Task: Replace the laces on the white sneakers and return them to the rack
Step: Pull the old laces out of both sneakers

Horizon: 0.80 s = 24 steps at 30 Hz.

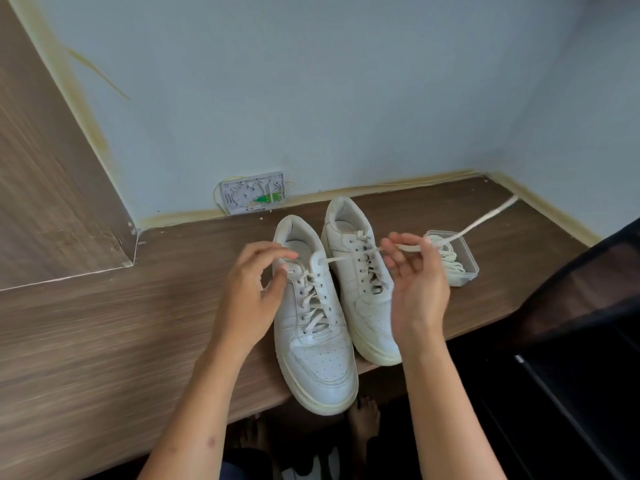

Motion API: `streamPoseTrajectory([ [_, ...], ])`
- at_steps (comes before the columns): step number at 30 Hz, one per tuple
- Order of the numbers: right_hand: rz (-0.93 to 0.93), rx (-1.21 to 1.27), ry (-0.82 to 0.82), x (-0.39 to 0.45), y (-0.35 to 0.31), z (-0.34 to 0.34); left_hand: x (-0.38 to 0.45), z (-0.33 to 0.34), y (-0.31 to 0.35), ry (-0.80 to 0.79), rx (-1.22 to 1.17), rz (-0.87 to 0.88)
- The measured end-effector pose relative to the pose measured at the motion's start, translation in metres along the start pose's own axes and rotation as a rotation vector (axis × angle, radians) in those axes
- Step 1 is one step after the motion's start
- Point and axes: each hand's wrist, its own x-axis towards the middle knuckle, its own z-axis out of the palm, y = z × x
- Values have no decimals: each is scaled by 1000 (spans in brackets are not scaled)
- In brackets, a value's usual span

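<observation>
Two white sneakers stand side by side on the wooden desk, toes toward me. The left sneaker is laced most of the way up. My left hand rests at its collar, fingertips at the top eyelet. My right hand pinches a cream lace that runs taut from that sneaker's top eyelet; its free end trails up to the right. The right sneaker carries a lace too, partly hidden behind my right hand.
A clear plastic box holding more cream laces sits just right of the sneakers. A small white wall plate lies against the blue wall behind them. The desk edge runs under the toes; dark furniture is at right. Feet show below.
</observation>
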Motion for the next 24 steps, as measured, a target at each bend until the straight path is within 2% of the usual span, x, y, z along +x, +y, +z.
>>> streamPoseTrajectory([
  [3,-26,-282,94,5,4,-11,0,2,0,-26,81,23],
  [7,-315,-773,64,-4,10,-9,-2,5,4,-38,333,96],
  [11,-383,-851,10,-15,14,-2,-1,2,7,-39,500,145],
  [16,-328,-958,-230,-40,32,2,2,8,9,5,579,171],
  [21,-424,-1187,-383,-68,54,-1,2,11,12,66,493,182],
  [24,-434,-1297,-498,-79,64,-2,-1,13,15,59,427,119],
])
